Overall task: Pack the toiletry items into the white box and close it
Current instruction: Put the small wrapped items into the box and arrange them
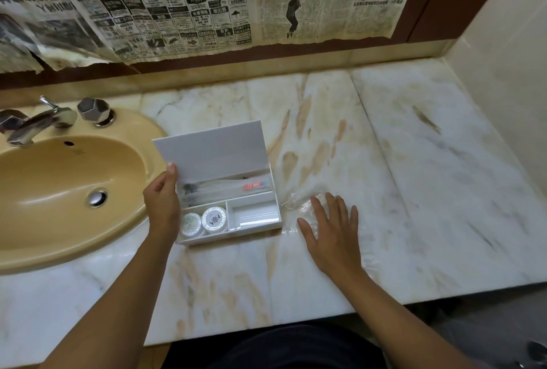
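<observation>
We start at the white box [228, 214], which sits on the marble counter [414, 191] just right of the yellow sink [59, 197], its long axis running left to right and tipped a little away from us at the right end. Its lid [210, 149] stands raised behind the compartments. In the long rear compartment lie wrapped toiletry items [225, 186], one with a red label; in the front left compartment sit two round white packets [202, 220]; the front right compartment looks bare, though glare makes that hard to confirm. Our left hand [162, 200] holds the box at its left end, thumb up against the lid's lower left corner and the other fingers hidden behind, so we cannot say how they curl. Just right of the box, a clear plastic-wrapped item [299, 201] lies on the counter, and our right hand [331, 229] rests over it with fingers spread and fairly straight, not visibly gripping. That item is under the right fingers and nearest the bare compartment, so we judge the right hand should gather it and carry it leftward into the box. Newspaper [177, 4] covers the wall behind, above the chrome tap [38, 123].
</observation>
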The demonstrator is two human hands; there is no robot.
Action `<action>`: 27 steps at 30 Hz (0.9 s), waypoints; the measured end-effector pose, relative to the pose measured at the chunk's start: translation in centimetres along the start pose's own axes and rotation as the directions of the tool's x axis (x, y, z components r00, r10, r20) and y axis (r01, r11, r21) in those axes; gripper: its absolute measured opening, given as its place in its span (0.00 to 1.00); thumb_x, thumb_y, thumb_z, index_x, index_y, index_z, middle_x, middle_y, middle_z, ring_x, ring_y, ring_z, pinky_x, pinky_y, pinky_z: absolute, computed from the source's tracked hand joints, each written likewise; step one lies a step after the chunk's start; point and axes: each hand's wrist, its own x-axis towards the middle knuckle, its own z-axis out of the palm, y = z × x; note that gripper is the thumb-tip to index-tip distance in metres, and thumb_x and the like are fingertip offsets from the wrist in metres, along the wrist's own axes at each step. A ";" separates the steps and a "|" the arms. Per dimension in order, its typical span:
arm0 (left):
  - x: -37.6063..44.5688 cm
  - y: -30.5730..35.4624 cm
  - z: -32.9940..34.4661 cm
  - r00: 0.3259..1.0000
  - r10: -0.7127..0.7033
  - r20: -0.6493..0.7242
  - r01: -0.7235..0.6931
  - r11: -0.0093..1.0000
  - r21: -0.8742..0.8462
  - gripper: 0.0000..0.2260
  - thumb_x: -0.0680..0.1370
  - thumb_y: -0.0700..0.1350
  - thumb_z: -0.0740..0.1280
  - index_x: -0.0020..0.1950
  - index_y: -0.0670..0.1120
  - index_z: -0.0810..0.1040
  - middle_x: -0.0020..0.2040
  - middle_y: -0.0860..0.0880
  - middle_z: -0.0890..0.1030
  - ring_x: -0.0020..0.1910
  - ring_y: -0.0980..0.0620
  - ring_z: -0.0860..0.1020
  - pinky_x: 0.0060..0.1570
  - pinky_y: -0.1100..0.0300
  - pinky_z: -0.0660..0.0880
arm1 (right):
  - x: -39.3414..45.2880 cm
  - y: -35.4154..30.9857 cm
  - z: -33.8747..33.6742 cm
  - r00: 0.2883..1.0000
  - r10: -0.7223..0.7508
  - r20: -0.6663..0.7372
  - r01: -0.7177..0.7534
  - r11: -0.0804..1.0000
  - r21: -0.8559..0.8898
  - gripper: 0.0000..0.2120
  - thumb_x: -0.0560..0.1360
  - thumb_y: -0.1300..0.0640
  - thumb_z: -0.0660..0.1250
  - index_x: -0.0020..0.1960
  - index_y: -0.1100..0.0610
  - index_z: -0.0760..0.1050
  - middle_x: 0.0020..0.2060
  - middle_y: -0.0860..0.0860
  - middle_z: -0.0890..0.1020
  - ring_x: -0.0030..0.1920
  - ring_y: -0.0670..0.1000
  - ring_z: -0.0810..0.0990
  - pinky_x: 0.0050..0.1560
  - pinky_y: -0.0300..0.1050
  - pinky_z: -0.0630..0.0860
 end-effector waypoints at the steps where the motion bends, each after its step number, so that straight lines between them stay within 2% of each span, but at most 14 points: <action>1: 0.1 0.0 0.0 1.000 0.001 -0.005 -0.001 1.000 -0.002 0.18 0.84 0.48 0.64 0.37 0.43 0.65 0.32 0.53 0.60 0.31 0.59 0.58 0.33 0.63 0.59 | 0.4 -0.2 0.0 1.000 -0.005 -0.003 0.005 1.000 0.004 0.30 0.78 0.36 0.45 0.70 0.52 0.68 0.70 0.56 0.70 0.72 0.58 0.65 0.72 0.63 0.57; 3: 0.1 0.0 0.0 1.000 0.001 -0.006 -0.001 1.000 -0.008 0.17 0.84 0.49 0.64 0.39 0.42 0.67 0.35 0.49 0.60 0.31 0.59 0.59 0.34 0.62 0.60 | 1.2 -0.7 0.0 1.000 -0.024 -0.009 0.024 1.000 0.001 0.29 0.78 0.37 0.47 0.69 0.52 0.68 0.69 0.55 0.71 0.71 0.58 0.65 0.73 0.62 0.57; 6: 0.2 -0.1 -0.1 1.000 0.000 -0.006 0.000 1.000 -0.016 0.16 0.84 0.49 0.64 0.39 0.43 0.68 0.37 0.48 0.63 0.33 0.59 0.61 0.35 0.64 0.62 | 2.3 -1.4 0.0 0.998 -0.053 -0.040 0.054 0.998 0.023 0.28 0.78 0.37 0.48 0.68 0.52 0.69 0.67 0.53 0.73 0.70 0.57 0.67 0.72 0.61 0.58; 10: 0.3 -0.2 -0.1 1.000 -0.004 -0.003 0.003 1.000 -0.026 0.14 0.84 0.49 0.64 0.42 0.42 0.71 0.39 0.46 0.65 0.35 0.58 0.63 0.35 0.65 0.64 | 4.0 -2.6 -0.3 0.988 -0.060 -0.140 0.073 0.993 0.092 0.24 0.78 0.40 0.53 0.65 0.52 0.73 0.63 0.51 0.76 0.66 0.56 0.71 0.71 0.60 0.60; 12: 0.3 -0.2 -0.1 1.000 -0.004 0.003 0.005 1.000 -0.030 0.14 0.84 0.49 0.64 0.42 0.42 0.71 0.39 0.46 0.65 0.36 0.57 0.63 0.36 0.64 0.64 | 4.7 -3.2 -0.9 0.973 -0.059 -0.222 0.089 0.988 0.129 0.20 0.77 0.46 0.54 0.62 0.53 0.76 0.61 0.52 0.78 0.62 0.56 0.75 0.67 0.59 0.62; 14: 0.3 -0.3 -0.2 1.000 -0.004 0.006 0.004 0.999 -0.040 0.14 0.83 0.49 0.64 0.42 0.42 0.73 0.40 0.45 0.67 0.38 0.55 0.65 0.38 0.63 0.65 | 5.4 -3.4 -1.6 0.956 -0.091 -0.280 0.127 0.986 0.113 0.17 0.74 0.56 0.58 0.59 0.54 0.78 0.58 0.53 0.79 0.59 0.58 0.77 0.62 0.59 0.68; 16: 0.3 -0.3 -0.2 1.000 -0.005 0.004 0.005 0.999 -0.033 0.14 0.84 0.49 0.64 0.43 0.41 0.74 0.42 0.44 0.67 0.39 0.54 0.64 0.37 0.63 0.65 | 6.1 -3.5 -2.2 0.972 -0.148 -0.182 0.170 0.980 0.108 0.21 0.70 0.65 0.62 0.61 0.54 0.78 0.61 0.54 0.78 0.63 0.60 0.74 0.61 0.59 0.68; 18: 0.3 -0.2 -0.2 1.000 -0.006 0.003 0.006 0.999 -0.038 0.14 0.84 0.48 0.63 0.42 0.40 0.74 0.41 0.44 0.67 0.38 0.55 0.64 0.37 0.63 0.65 | 6.9 -3.6 -2.5 0.982 -0.190 0.019 0.187 0.975 0.118 0.24 0.69 0.69 0.64 0.62 0.53 0.78 0.64 0.52 0.75 0.68 0.59 0.68 0.64 0.57 0.63; 19: 0.3 -0.1 -0.2 1.000 -0.008 0.004 0.008 0.999 -0.045 0.14 0.84 0.48 0.63 0.42 0.40 0.74 0.40 0.44 0.67 0.37 0.55 0.64 0.38 0.63 0.65 | 7.3 -3.8 -2.6 0.977 -0.194 0.089 0.184 0.977 0.107 0.22 0.70 0.69 0.63 0.59 0.52 0.79 0.63 0.51 0.76 0.68 0.57 0.67 0.64 0.55 0.61; 21: 0.0 0.2 0.0 1.000 -0.008 0.014 0.009 0.998 -0.060 0.16 0.84 0.47 0.63 0.40 0.40 0.73 0.37 0.47 0.69 0.35 0.57 0.65 0.38 0.63 0.65 | 7.7 -3.8 -2.9 0.978 -0.184 0.103 0.176 0.981 0.085 0.17 0.70 0.69 0.63 0.51 0.53 0.82 0.54 0.49 0.80 0.63 0.54 0.70 0.60 0.51 0.62; 24: -0.4 0.7 0.3 1.000 -0.011 0.012 0.012 0.998 -0.068 0.20 0.84 0.44 0.62 0.33 0.44 0.65 0.27 0.60 0.66 0.28 0.63 0.63 0.32 0.71 0.63 | 7.8 -3.8 -3.4 0.984 -0.161 0.074 0.156 0.985 0.074 0.15 0.71 0.69 0.63 0.47 0.54 0.82 0.48 0.48 0.82 0.55 0.53 0.73 0.55 0.47 0.65; 25: -0.4 0.6 0.3 1.000 -0.009 0.012 0.010 0.997 -0.071 0.20 0.84 0.44 0.62 0.33 0.44 0.65 0.26 0.59 0.66 0.27 0.63 0.63 0.31 0.71 0.63 | 7.7 -3.7 -3.5 0.983 -0.162 0.082 0.157 0.985 0.066 0.15 0.71 0.69 0.62 0.47 0.54 0.82 0.47 0.49 0.82 0.54 0.52 0.73 0.54 0.47 0.66; 27: -0.2 0.5 0.1 1.000 0.004 0.018 -0.003 0.997 -0.073 0.19 0.84 0.46 0.62 0.35 0.40 0.68 0.32 0.50 0.66 0.29 0.62 0.63 0.31 0.69 0.64 | 7.6 -3.8 -3.8 0.986 -0.153 0.072 0.148 0.987 0.068 0.13 0.74 0.68 0.62 0.48 0.54 0.81 0.47 0.49 0.82 0.53 0.52 0.73 0.53 0.46 0.66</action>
